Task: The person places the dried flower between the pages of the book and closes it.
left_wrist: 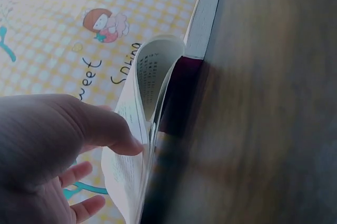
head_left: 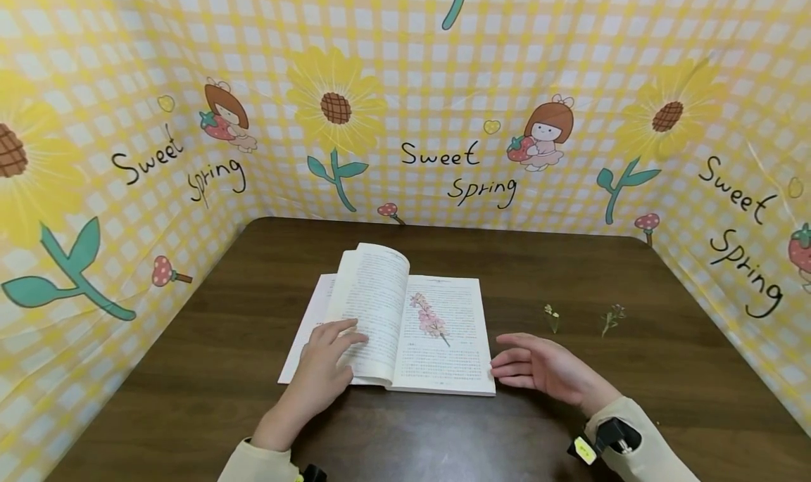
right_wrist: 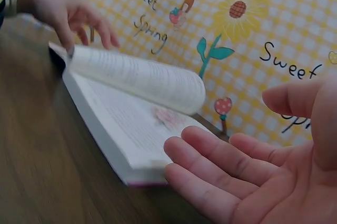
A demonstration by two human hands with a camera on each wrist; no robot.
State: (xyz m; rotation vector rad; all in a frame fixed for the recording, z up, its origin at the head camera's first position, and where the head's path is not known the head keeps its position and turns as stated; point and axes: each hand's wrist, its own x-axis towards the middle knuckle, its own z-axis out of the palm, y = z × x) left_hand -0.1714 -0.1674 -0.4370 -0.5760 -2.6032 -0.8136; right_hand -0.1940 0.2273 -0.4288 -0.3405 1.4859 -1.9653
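Observation:
An open book lies on the table, its left-hand pages bowed upward in a curl. On the right-hand page rests a sprig of pink blossom, stem toward the lower right. My left hand lies over the lower part of the raised pages, fingers loosely spread; in the left wrist view its thumb touches the page edges near the spine. Beside the book's right edge is my right hand, palm turned inward, fingers extended and holding nothing, fingertips right at the page edge.
Two small sprigs lie right of the book on the dark wooden table: a yellowish one and a green one. A yellow checked cloth with flower prints stands around the back and sides.

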